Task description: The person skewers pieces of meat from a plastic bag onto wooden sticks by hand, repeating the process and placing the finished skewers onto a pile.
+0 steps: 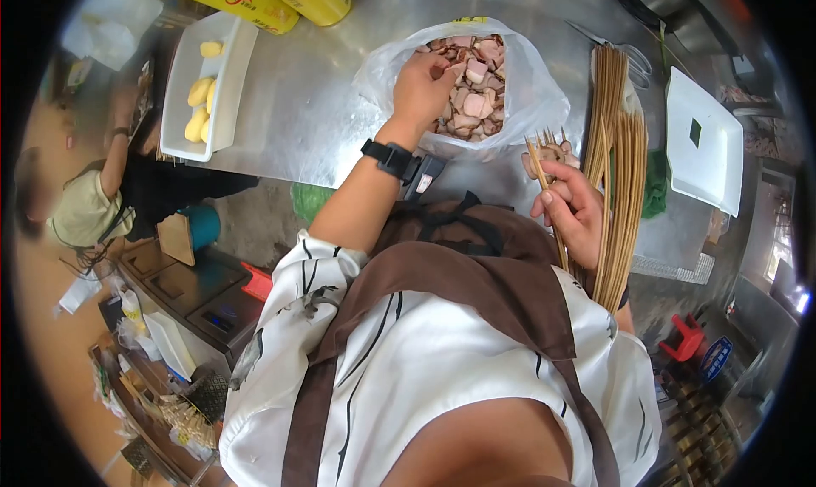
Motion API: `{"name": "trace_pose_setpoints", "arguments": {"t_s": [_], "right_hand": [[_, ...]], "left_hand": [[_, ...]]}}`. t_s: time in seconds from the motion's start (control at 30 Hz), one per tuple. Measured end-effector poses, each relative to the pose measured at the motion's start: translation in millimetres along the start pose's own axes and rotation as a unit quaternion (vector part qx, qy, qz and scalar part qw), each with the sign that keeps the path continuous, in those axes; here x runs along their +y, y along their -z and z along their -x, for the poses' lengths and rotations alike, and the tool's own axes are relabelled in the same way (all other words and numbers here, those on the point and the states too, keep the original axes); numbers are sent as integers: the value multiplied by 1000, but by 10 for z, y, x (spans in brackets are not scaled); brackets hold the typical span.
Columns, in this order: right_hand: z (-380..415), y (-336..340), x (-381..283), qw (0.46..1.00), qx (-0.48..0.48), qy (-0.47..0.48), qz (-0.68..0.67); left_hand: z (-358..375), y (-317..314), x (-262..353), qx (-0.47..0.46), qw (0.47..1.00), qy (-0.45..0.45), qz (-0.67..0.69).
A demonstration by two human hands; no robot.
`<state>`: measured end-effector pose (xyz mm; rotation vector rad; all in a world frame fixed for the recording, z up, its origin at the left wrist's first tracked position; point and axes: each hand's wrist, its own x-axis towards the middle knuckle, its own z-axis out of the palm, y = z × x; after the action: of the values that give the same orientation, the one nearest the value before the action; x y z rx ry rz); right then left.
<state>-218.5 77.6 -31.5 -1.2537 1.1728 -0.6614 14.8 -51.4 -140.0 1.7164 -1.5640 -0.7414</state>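
Note:
A clear plastic bag (540,104) full of small sliced meat pieces (476,104) lies opened on the steel table. My left hand (422,92), with a black watch on its wrist, reaches into the bag, thumb and fingers pinched on a slice of meat (457,72). Closer to my body, my right hand (576,211) is closed around bamboo skewers (537,162), points upward. Meat slices (557,154) sit near the points of these skewers, just above my fingers. Right beside that hand lies a thick bundle of bare bamboo skewers (625,172).
A white tray (172,104) with several yellow pieces stands left on the steel table (306,104). Yellow packages (255,2) lie at the back. Scissors (633,55) and a white tray (705,147) are on the right. Another person (98,198) is at far left.

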Motion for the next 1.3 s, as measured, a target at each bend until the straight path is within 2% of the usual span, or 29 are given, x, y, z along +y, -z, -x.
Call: {"name": "trace_pose_setpoints", "arguments": {"t_s": [0.03,0.07,0.1,0.13,0.2,0.23,0.3,0.47,0.53,0.6,0.93,1.3], "right_hand": [[12,6,-5,1000,2,2,-10],[15,14,-14,1000,6,2,-11],[13,24,-22,1000,2,2,-4],[9,27,-24,1000,-2,1,3],[9,4,-17,1000,-6,6,-13],[10,-8,-16,1000,-10,10,-27],[14,-16,-27,999,-15,15,-39],[52,19,6,998,-9,31,-44],[83,37,9,998,-3,32,-48],[107,49,-27,999,1,11,-37],[202,121,54,998,20,29,-49],[193,141,131,994,43,55,-83]], "left_hand": [[18,3,7,-3,1000,-3,0],[34,11,12,-22,989,13,149],[66,19,21,-41,955,30,294],[111,67,117,-43,955,30,293],[208,169,338,-84,863,93,490],[249,191,414,-88,862,93,490],[331,199,555,-143,816,152,539],[478,184,873,-222,807,184,515],[513,175,958,-251,783,180,540],[547,144,996,-251,783,177,541],[655,52,1112,-246,805,145,521],[670,-6,1159,-252,797,138,532]]}}
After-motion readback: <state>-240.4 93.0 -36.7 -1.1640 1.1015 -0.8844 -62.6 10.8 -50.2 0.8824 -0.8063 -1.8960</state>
